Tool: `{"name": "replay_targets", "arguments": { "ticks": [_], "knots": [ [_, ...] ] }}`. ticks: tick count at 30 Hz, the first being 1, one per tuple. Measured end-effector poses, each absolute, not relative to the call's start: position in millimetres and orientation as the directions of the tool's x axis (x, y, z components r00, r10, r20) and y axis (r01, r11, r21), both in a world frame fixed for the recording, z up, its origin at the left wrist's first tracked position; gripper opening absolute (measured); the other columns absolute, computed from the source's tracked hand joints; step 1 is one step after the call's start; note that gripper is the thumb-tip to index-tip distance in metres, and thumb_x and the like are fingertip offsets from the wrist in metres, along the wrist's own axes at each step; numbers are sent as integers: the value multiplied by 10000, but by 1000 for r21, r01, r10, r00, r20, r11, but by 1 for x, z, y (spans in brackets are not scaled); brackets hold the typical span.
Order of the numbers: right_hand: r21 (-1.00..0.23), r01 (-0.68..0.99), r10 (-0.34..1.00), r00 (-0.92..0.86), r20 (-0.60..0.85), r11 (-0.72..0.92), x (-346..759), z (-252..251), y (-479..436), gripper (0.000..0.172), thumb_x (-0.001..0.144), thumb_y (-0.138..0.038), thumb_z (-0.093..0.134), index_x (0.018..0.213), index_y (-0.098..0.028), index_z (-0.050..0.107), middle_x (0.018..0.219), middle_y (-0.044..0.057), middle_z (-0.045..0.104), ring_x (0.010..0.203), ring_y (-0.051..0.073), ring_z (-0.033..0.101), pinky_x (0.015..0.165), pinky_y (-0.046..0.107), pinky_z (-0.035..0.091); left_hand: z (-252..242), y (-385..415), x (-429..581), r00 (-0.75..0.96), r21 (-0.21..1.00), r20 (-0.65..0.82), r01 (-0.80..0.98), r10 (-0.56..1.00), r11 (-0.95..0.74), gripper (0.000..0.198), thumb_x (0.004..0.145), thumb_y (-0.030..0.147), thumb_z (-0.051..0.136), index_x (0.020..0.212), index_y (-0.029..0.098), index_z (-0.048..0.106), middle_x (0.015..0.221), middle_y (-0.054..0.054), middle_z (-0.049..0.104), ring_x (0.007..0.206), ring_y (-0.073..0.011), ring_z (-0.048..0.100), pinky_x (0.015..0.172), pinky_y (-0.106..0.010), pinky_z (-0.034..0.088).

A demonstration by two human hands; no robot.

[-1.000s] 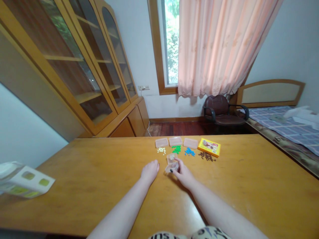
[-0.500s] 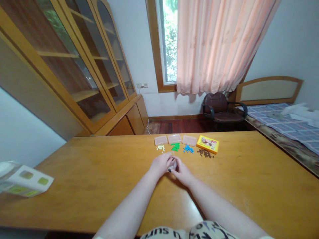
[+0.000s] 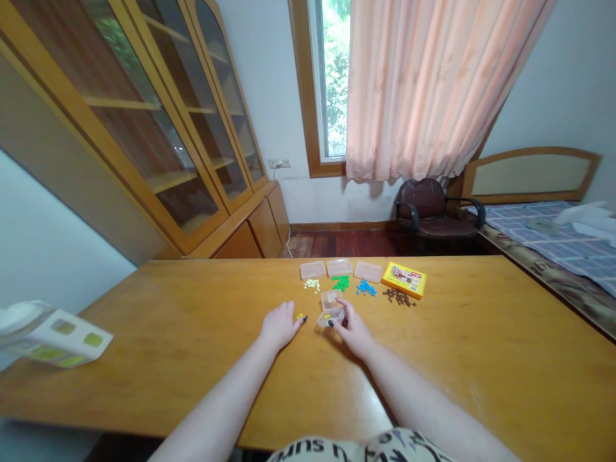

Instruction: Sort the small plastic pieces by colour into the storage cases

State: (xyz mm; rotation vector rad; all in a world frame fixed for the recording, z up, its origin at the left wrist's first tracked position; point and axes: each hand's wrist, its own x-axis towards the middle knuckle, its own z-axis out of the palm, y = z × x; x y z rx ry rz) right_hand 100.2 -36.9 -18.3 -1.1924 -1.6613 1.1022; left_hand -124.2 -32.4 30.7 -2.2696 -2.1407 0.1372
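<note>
My right hand (image 3: 355, 330) grips a small clear plastic box (image 3: 323, 319), thumb on the near side, its hinged lid (image 3: 329, 298) tipped open away from me. A bit of yellow shows inside the box. To the left, my left hand (image 3: 278, 328) rests low at the tabletop, thumb and fingers apart, beside a few tiny yellow pieces (image 3: 300, 315). Beyond the hands lie small piles of cream pieces (image 3: 312, 284), green pieces (image 3: 341, 283), blue pieces (image 3: 366, 288) and brown pieces (image 3: 398, 297).
Along the far edge of the wooden table (image 3: 192, 333) sit three clear plastic boxes (image 3: 368, 271) and a yellow flat box (image 3: 404, 279). A white carton (image 3: 72, 337) stands at the left. Past the table are a chair (image 3: 423, 205) and a bed (image 3: 534, 228).
My left hand has moved left, off the clear box, to the yellow pieces on the table. The right hand stays on the box, whose open lid now shows. The view has shifted slightly.
</note>
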Motion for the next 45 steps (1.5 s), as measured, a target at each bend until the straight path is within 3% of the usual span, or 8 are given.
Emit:
{"name": "replay_targets", "arguments": {
  "ticks": [2, 6, 12, 31, 39, 45],
  "knots": [
    [-945, 272, 963, -242, 114, 180, 100, -17, -37, 585, 799, -320, 586, 1329, -201, 369, 806, -3, 584, 687, 148, 516, 677, 286, 432, 26, -31, -113, 61, -100, -77, 993, 995, -69, 426, 882, 515, 378, 1061, 157, 522, 980, -125, 615, 870, -260, 627, 722, -340, 464],
    [-947, 264, 962, -243, 121, 186, 100, -17, -37, 579, 807, -329, 578, 1329, -196, 365, 783, -10, 570, 687, 148, 516, 669, 277, 427, 20, -20, -95, 61, -144, -120, 987, 991, -78, 317, 929, 309, 310, 1017, 131, 557, 914, -159, 640, 868, -274, 647, 721, -366, 481],
    [-934, 272, 955, -244, 167, 233, 100, -20, -35, 547, 813, -327, 556, 1306, -181, 371, 778, -16, 543, 678, 143, 499, 657, 270, 412, 17, -15, -92, 103, -146, -148, 981, 984, -125, 268, 871, 106, 348, 994, 121, 585, 872, -167, 665, 865, -267, 664, 739, -375, 495],
    [-949, 237, 961, -232, 151, 207, 101, -19, -35, 531, 822, -363, 555, 1293, -188, 383, 777, -14, 560, 660, 139, 500, 627, 263, 407, 27, -18, -111, 169, -101, -182, 977, 969, -190, 294, 869, 232, 358, 911, 173, 643, 894, -138, 689, 851, -261, 653, 742, -371, 475],
    [-947, 262, 959, -256, 118, 186, 100, -12, -38, 542, 809, -323, 564, 1295, -177, 375, 826, 8, 585, 696, 148, 528, 660, 277, 426, 46, -5, -118, 288, 13, -146, 957, 946, -289, 255, 852, 265, 393, 788, 229, 636, 843, -38, 694, 783, -177, 626, 677, -257, 425],
    [-931, 275, 938, -311, 149, 239, 99, -8, -41, 581, 786, -272, 578, 1315, -186, 353, 962, 48, 626, 779, 168, 571, 731, 307, 453, 57, -9, -81, 450, 250, -11, 866, 893, -433, 272, 888, 282, 370, 817, 218, 625, 837, -14, 677, 750, -138, 590, 660, -219, 395]
  ]
}}
